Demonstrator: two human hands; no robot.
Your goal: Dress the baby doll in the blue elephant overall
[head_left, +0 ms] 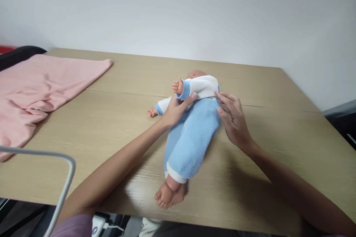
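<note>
A baby doll [189, 133] lies on the wooden table [278, 126], turned on its side, head away from me and bare feet toward the front edge. It wears blue fleece trousers and a white top with blue cuffs. My left hand [176, 110] is closed around the doll's waist from the left, thumb on the front. My right hand [232, 120] rests on the doll's back at the waistband, fingertips pinching the edge of the clothing there.
A crumpled pink blanket [39, 89] covers the table's left end. A grey metal rail [63, 177] curves across the lower left corner. A dark chair back [19, 53] shows behind the blanket. A plain white wall stands behind the table.
</note>
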